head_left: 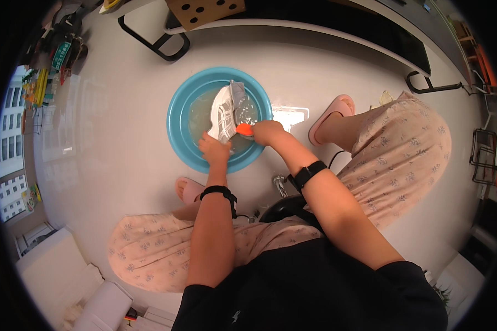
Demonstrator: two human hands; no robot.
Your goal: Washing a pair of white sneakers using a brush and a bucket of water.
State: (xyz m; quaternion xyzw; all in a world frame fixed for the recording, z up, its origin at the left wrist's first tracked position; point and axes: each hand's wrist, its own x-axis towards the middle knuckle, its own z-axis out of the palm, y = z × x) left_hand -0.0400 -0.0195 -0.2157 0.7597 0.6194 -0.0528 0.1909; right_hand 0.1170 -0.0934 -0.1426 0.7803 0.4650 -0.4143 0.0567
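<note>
A round blue basin (173, 118) of cloudy water stands on the floor in front of me. In it a white and grey sneaker (223, 113) lies tilted, partly in the water. My left hand (215, 148) grips the sneaker at its near end, fingers bent over it. From the basin's right rim, my right hand (269, 133) reaches in, closed around a small orange scrub brush (244, 129). The brush's orange end is against or very near the sneaker's near right side; its underside is mostly hidden.
Pink slippers (333, 118) are on my feet, either side of the basin. A low dark-topped bench (326, 32) on black metal legs stands beyond, with a cardboard box (204, 12) on it. A black seat edge (284, 211) shows between my legs.
</note>
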